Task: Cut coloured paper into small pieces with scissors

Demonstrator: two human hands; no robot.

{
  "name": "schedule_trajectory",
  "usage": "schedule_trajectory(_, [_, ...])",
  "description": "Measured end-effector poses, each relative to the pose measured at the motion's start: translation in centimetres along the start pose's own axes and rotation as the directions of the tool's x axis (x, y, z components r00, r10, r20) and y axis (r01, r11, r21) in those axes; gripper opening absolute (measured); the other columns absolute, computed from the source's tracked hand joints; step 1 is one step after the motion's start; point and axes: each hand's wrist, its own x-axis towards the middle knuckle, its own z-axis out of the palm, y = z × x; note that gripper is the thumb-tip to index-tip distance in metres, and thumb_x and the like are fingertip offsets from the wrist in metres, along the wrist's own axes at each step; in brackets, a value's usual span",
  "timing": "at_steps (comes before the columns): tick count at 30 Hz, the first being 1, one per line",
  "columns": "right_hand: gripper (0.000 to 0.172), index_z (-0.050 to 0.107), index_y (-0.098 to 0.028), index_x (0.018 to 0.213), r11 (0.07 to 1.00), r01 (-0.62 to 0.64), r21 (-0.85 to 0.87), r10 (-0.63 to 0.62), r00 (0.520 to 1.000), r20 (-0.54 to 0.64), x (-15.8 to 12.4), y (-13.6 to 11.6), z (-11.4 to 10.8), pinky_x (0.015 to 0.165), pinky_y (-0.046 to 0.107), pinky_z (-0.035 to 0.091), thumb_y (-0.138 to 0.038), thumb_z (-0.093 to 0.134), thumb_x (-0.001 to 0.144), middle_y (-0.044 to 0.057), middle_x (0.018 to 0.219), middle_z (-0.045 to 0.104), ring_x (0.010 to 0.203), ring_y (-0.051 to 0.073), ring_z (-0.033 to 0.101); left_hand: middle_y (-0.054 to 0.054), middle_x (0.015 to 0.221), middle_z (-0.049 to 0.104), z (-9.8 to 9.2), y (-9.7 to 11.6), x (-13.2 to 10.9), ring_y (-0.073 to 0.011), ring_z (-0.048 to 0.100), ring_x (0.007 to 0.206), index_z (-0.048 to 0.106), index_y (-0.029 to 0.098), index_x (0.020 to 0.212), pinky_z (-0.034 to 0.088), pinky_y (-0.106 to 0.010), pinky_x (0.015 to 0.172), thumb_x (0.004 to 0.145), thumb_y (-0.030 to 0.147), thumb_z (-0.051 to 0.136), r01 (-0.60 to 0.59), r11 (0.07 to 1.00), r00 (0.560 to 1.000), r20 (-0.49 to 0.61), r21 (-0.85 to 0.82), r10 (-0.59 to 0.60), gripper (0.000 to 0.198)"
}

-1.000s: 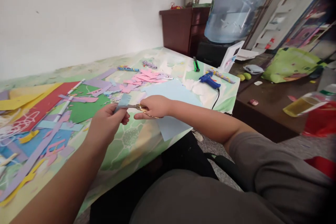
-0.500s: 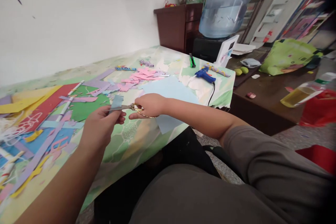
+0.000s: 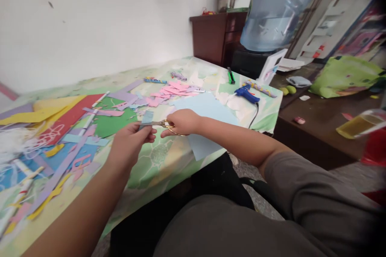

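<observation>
Between the fingers of my left hand [image 3: 131,138] is a small light blue piece of paper [image 3: 147,117], pinched at its lower end. My right hand [image 3: 183,121] grips a pair of scissors [image 3: 161,123] by the gold-coloured handles. The scissor blades point left and lie across the paper, close to my left thumb. Whether the blades are fully closed I cannot tell. Beneath and behind my right forearm a larger light blue sheet [image 3: 208,106] lies on the table, partly hidden by the arm.
Pink paper scraps [image 3: 171,90] lie beyond my hands. Coloured sheets, strips and white string [image 3: 18,144] cover the left side. A blue glue gun [image 3: 247,94] and a green cutter [image 3: 230,76] are at the far right of the patterned tablecloth [image 3: 157,168]. A water dispenser bottle [image 3: 271,28] stands behind.
The camera view has shifted, so table and hands appear further right. Both hands keep their hold on the paper and the scissors, with little visible change between them.
</observation>
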Motion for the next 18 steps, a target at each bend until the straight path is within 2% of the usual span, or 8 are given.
schedule_trajectory(5, [0.062,0.053,-0.019,0.073,0.999,0.028,-0.046,-0.028,1.0,0.008,1.4,0.7,0.0,0.046,0.022,0.022,-0.072,0.024,0.061,0.004,0.066,0.057,0.057,0.015,0.049,0.0,0.059,0.058,-0.6,-0.2,1.3,-0.0088,0.053,0.049,0.056,0.013,0.065,0.047,-0.023,0.053,0.058,0.026,0.056,0.03,0.995,0.998,0.06,-0.091,-0.025,0.015])
schedule_trajectory(13, [0.058,0.053,-0.018,0.069,1.0,0.026,0.015,-0.027,0.999,0.039,3.4,1.3,0.0,0.045,0.021,0.02,-0.07,0.028,0.062,0.003,0.063,0.056,0.055,0.012,0.046,-0.001,0.058,0.058,-1.8,-0.7,3.4,-0.0091,0.052,0.048,0.055,0.014,0.062,0.046,-0.024,0.051,0.062,0.029,0.054,0.04,0.984,0.993,0.113,-0.175,-0.02,0.015])
schedule_trajectory(18, [0.056,0.052,-0.017,0.068,0.994,0.072,0.08,-0.075,0.996,0.041,4.2,1.1,0.2,0.045,0.02,0.021,-0.066,0.026,0.067,0.002,0.06,0.054,0.051,0.011,0.042,0.001,0.057,0.057,-1.8,-1.3,3.9,-0.0083,0.052,0.047,0.054,0.014,0.065,0.046,-0.024,0.052,0.063,0.03,0.054,0.021,0.965,0.999,0.051,-0.261,-0.008,0.017])
